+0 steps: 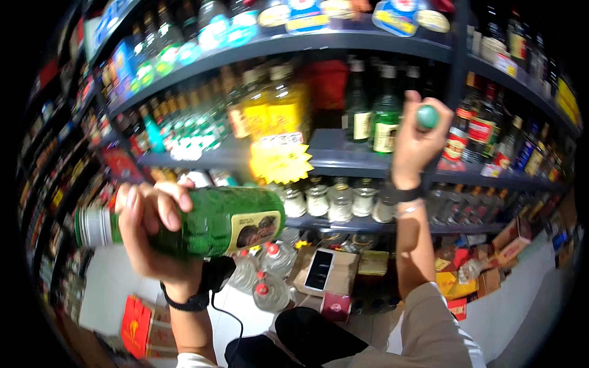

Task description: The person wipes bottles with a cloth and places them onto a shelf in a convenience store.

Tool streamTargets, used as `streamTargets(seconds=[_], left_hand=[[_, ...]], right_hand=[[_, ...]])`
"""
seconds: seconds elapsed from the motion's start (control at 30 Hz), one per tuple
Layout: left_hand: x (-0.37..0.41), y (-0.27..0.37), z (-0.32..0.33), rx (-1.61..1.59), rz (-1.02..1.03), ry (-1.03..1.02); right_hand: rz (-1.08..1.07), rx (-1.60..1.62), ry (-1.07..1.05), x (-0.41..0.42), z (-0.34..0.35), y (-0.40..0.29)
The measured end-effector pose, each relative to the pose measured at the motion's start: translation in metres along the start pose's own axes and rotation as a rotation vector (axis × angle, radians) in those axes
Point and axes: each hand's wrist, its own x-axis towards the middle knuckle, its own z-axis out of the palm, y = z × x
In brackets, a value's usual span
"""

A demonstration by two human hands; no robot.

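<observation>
My left hand (149, 225) grips a green glass bottle (207, 221) around its shoulder. The bottle lies nearly level in the air, its silver-grey cap (94, 226) to the left and its pale label to the right. In front of the middle shelf, my right hand (416, 142) is closed around an object with a rounded green end (427, 117); the fist hides the rest of it. Just left of that hand, a green glass bottle (384, 122) with a cream label stands on the middle shelf (340, 149), beside a darker bottle (358, 108).
Yellow-labelled bottles (281, 106) stand behind a yellow starburst price tag (280, 163). Clear jars (340, 200) line the shelf below. Large red-capped jugs (271, 292), a cardboard box (343, 262) bearing a phone (319, 270), and a red bag (135, 325) are on the floor.
</observation>
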Motion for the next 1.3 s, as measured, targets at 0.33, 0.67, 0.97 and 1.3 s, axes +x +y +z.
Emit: streamTargets(seconds=[0.33,0.67,0.97,1.3], left_hand=[[0.023,0.068,-0.131,0.156,-0.437,0.373],[-0.128,0.089,-0.292,0.814,-0.436,0.726],[-0.327,0.009,-0.450,0.918,-0.806,1.090],[-0.451,-0.057,-0.553,0.752,-1.067,1.095]], right_hand=[[0.412,0.617,-0.217,-0.036,-0.026,-0.122],[1.230,1.244,-1.109,-0.237,0.002,-0.275],[1.462,1.127,-1.812,-0.494,-0.048,-0.355],[1.751,0.746,-1.700,-0.676,-0.115,-0.347]])
